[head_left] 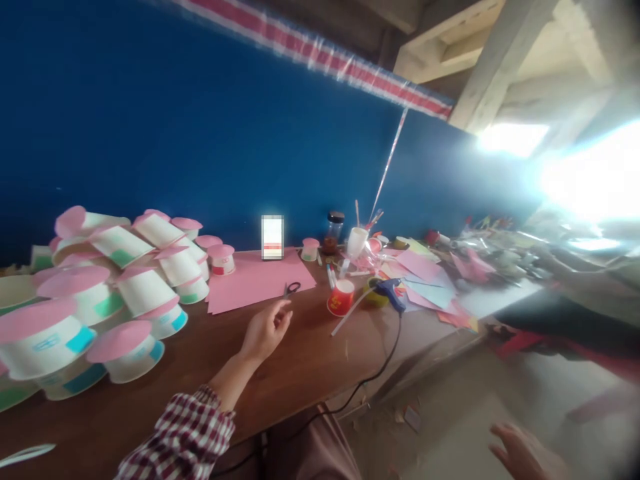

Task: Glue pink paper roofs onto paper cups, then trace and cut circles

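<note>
My left hand (267, 330) is over the brown table, its fingers loosely curled and nothing visible in them. Just beyond its fingertips lie dark-handled scissors (293, 288), partly on a stack of pink paper sheets (250, 283). At the lower right, away from the table, my right hand (525, 453) hangs blurred with its fingers apart and nothing seen in it. Between the hands, a blue glue gun (390, 288) with a clear glue stick rests beside a red paper cup (341, 298).
Many white paper cups with pink tops (145, 290) are piled on the left. A lidded jar (333, 232) and a white cup (357, 243) stand near the blue wall. Coloured paper (425, 277) is scattered rightward. The black cord (370, 377) drops over the table edge.
</note>
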### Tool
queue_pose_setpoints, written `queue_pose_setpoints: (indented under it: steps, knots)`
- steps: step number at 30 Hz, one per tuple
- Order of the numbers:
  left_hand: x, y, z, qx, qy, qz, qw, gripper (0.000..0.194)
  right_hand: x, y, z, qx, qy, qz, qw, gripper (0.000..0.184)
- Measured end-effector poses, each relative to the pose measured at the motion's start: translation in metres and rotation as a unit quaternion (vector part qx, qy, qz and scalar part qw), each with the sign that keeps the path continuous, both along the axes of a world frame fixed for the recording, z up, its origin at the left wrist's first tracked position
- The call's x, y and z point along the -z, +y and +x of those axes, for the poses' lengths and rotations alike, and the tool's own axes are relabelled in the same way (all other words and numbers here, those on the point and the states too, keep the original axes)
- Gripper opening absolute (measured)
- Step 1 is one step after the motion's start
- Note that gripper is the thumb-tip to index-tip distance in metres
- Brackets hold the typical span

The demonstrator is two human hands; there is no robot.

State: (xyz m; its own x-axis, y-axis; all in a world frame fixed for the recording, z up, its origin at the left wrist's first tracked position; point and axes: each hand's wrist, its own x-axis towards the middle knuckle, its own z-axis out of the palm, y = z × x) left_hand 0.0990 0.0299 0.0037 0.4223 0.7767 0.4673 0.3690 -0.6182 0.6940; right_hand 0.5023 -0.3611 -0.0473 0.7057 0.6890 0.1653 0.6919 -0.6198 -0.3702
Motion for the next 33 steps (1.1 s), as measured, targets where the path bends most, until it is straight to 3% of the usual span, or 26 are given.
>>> queue_pose_setpoints:
  steps: [3, 9, 12, 18, 24, 33]
  knots:
    - [-0.001, 0.000, 0.000, 0.000, 0.002, 0.003, 1.000, 0.034, -0.007, 0.018, 0.003, -0.024, -0.002, -0.020, 1.000, 0.021]
    - [-0.003, 0.000, 0.000, -0.012, 0.018, 0.006, 1.000, 0.034, -0.065, 0.105, 0.014, -0.038, -0.130, -0.053, 0.989, 0.030]
    - [-0.003, 0.000, 0.000, -0.017, 0.021, 0.005, 1.000, 0.034, -0.081, 0.144, 0.027, -0.028, -0.154, -0.080, 0.984, 0.036]
    - [-0.007, 0.000, 0.002, -0.025, 0.021, -0.011, 0.999, 0.034, -0.078, 0.203, 0.062, -0.019, -0.159, -0.111, 0.981, 0.045]
    - [-0.004, 0.006, 0.002, -0.037, 0.028, -0.046, 0.998, 0.037, -0.075, 0.240, 0.093, -0.012, -0.146, -0.130, 0.981, 0.046]
    - [0.001, 0.012, 0.000, -0.052, 0.032, -0.077, 0.995, 0.033, -0.079, 0.290, 0.107, -0.017, -0.137, -0.140, 0.981, 0.043]
